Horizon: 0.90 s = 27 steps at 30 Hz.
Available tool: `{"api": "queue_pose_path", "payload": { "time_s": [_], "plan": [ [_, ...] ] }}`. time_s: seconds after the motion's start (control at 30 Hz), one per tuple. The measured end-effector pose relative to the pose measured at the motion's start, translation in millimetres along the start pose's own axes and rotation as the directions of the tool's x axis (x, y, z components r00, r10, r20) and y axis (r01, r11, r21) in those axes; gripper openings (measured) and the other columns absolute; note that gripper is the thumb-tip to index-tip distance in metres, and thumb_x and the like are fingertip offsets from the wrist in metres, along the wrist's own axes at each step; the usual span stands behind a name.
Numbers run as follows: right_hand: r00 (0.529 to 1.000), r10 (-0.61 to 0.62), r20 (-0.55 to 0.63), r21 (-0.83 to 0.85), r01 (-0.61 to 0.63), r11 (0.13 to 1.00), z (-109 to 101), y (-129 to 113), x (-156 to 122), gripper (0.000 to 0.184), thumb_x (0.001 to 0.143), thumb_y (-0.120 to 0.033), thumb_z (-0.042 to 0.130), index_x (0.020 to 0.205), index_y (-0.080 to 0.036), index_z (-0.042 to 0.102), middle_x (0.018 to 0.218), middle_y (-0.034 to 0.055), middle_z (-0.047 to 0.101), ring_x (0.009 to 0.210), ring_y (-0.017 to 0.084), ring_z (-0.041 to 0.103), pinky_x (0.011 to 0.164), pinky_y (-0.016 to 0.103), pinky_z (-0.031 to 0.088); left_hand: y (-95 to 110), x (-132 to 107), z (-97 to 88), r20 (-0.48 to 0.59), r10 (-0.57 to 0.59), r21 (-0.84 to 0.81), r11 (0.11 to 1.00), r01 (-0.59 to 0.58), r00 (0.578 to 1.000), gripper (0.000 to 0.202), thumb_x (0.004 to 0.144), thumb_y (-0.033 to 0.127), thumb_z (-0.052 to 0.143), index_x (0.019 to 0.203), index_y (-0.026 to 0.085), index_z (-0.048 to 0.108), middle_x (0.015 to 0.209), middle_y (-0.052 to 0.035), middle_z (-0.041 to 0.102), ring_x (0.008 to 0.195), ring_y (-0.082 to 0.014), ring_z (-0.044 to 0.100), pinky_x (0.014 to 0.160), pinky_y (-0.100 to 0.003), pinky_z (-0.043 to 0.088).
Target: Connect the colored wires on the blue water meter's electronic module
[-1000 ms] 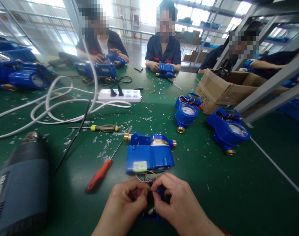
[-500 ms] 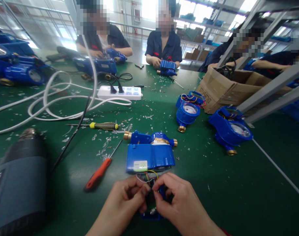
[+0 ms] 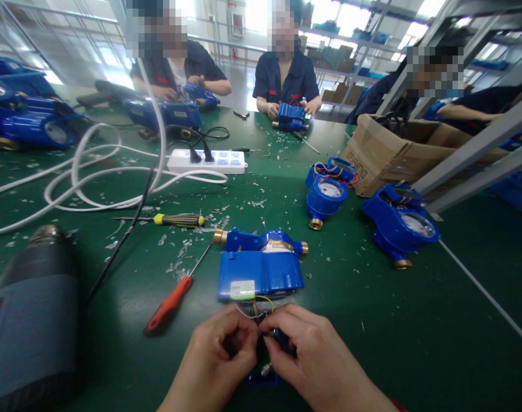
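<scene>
Hands sit slightly closer together than half a second ago. I see the left hand (image 3: 220, 357) and right hand (image 3: 312, 357) both pinched shut on a small blue part (image 3: 265, 375) at the near edge of the green table (image 3: 415, 343); most of that part is hidden between the fingers. Thin coloured wires (image 3: 254, 306) run from it to the blue water meter (image 3: 261, 269), which lies just beyond the hands and has not moved. An orange-handled screwdriver (image 3: 168, 306) lies left of the meter, a yellow-and-black screwdriver (image 3: 177, 220) farther back. A dark heat gun (image 3: 29, 332) fills the near left corner. Across the table, the middle co-worker's hands now rest on either side of another blue meter (image 3: 290, 117). An open cardboard box (image 3: 393, 157) at right holds dark cables; the rest of its contents cannot be made out.
</scene>
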State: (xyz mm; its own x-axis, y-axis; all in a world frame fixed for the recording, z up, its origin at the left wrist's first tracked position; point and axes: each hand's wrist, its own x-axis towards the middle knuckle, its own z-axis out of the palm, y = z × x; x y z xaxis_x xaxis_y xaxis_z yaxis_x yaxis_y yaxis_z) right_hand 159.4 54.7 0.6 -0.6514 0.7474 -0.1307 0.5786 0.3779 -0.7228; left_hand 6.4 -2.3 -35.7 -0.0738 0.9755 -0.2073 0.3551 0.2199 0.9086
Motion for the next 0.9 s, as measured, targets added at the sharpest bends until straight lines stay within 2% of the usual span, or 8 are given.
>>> {"api": "queue_pose_path", "payload": {
  "time_s": [0.1, 0.17, 0.27, 0.37, 0.5, 0.73, 0.83, 0.9],
  "plan": [
    [0.999, 0.020, 0.038, -0.059, -0.018, 0.998, -2.2, -3.8, 1.4, 0.019, 0.077, -0.007, 0.056, 0.087, -0.020, 0.066, 0.088, 0.0038, 0.066, 0.077, 0.018, 0.062, 0.072, 0.027, 0.049, -0.8, -4.3, -1.5, -0.025, 0.163, 0.163, 0.974, -0.157, 0.986, 0.014, 0.078, 0.020, 0.047, 0.069, 0.016, 0.058, 0.066, -0.0001, 0.054, 0.059, -0.0106, 0.052, 0.055, -0.019, 0.040],
    [0.997, 0.045, 0.062, -0.098, -0.038, 0.994, -3.5, -5.3, 3.6, 0.017, 0.077, -0.006, 0.057, 0.085, -0.019, 0.066, 0.086, 0.0042, 0.066, 0.077, 0.019, 0.063, 0.072, 0.029, 0.050, -0.3, -5.9, -3.2, -0.008, 0.188, 0.199, 0.963, -0.183, 0.982, 0.014, 0.080, 0.022, 0.048, 0.072, 0.017, 0.058, 0.069, -0.0004, 0.056, 0.061, -0.0106, 0.054, 0.057, -0.019, 0.041],
    [0.996, 0.050, 0.078, -0.117, -0.041, 0.992, -4.9, -4.8, 7.5, 0.015, 0.077, -0.005, 0.059, 0.082, -0.018, 0.066, 0.084, 0.0040, 0.066, 0.075, 0.019, 0.063, 0.070, 0.029, 0.050, 3.6, -4.1, -6.1, 0.068, 0.051, 0.114, 0.992, -0.059, 0.996, 0.021, 0.082, 0.030, 0.046, 0.072, 0.017, 0.059, 0.070, -0.0013, 0.057, 0.062, -0.0116, 0.052, 0.057, -0.020, 0.040],
    [0.998, 0.013, 0.065, -0.083, -0.007, 0.997, -5.4, -2.0, 8.7, 0.014, 0.077, -0.005, 0.060, 0.079, -0.017, 0.066, 0.081, 0.0029, 0.066, 0.074, 0.017, 0.062, 0.069, 0.027, 0.049, 8.9, 0.9, -7.9, 0.205, -0.147, -0.085, 0.982, 0.167, 0.968, 0.029, 0.080, 0.041, 0.046, 0.073, 0.015, 0.058, 0.063, 0.0002, 0.052, 0.055, -0.0105, 0.044, 0.051, -0.020, 0.035],
    [1.000, -0.021, 0.023, -0.028, 0.022, 0.999, -5.0, 0.8, 6.7, 0.014, 0.077, -0.005, 0.061, 0.078, -0.018, 0.066, 0.080, 0.0012, 0.066, 0.074, 0.015, 0.061, 0.067, 0.024, 0.047, 7.4, 5.1, -7.8, 0.258, -0.219, -0.225, 0.934, 0.279, 0.941, 0.035, 0.073, 0.047, 0.053, 0.075, 0.012, 0.057, 0.059, 0.0020, 0.047, 0.053, -0.0096, 0.037, 0.049, -0.021, 0.031],
    [0.999, -0.045, -0.029, 0.008, 0.045, 0.999, -5.6, 2.3, 5.4, 0.015, 0.074, -0.004, 0.061, 0.076, -0.018, 0.066, 0.073, -0.0012, 0.063, 0.061, 0.012, 0.056, 0.055, 0.021, 0.042, -9.1, 2.8, -3.8, 0.221, -0.198, -0.249, 0.935, 0.252, 0.955, 0.031, 0.074, 0.044, 0.055, 0.072, 0.013, 0.057, 0.060, 0.0012, 0.049, 0.055, -0.0101, 0.040, 0.052, -0.021, 0.035],
    [0.999, -0.029, -0.037, 0.005, 0.030, 1.000, -5.3, 2.4, 5.0, 0.017, 0.071, -0.002, 0.061, 0.076, -0.017, 0.067, 0.073, -0.0005, 0.063, 0.058, 0.011, 0.055, 0.054, 0.021, 0.042, -9.1, -1.2, -0.8, 0.080, -0.103, -0.120, 0.986, 0.113, 0.991, 0.021, 0.078, 0.034, 0.052, 0.070, 0.016, 0.058, 0.061, 0.0005, 0.052, 0.055, -0.0107, 0.046, 0.051, -0.020, 0.038],
    [0.999, -0.020, -0.040, 0.009, 0.021, 1.000, -4.9, 2.4, 4.4, 0.018, 0.070, -0.001, 0.060, 0.075, -0.017, 0.067, 0.073, -0.0003, 0.064, 0.057, 0.011, 0.055, 0.052, 0.020, 0.041, -6.6, -4.2, 0.5, -0.017, 0.034, 0.056, 0.998, -0.033, 0.999, 0.016, 0.080, 0.029, 0.051, 0.071, 0.017, 0.058, 0.065, 0.0000, 0.054, 0.056, -0.0107, 0.049, 0.051, -0.019, 0.040]
  ]
}}
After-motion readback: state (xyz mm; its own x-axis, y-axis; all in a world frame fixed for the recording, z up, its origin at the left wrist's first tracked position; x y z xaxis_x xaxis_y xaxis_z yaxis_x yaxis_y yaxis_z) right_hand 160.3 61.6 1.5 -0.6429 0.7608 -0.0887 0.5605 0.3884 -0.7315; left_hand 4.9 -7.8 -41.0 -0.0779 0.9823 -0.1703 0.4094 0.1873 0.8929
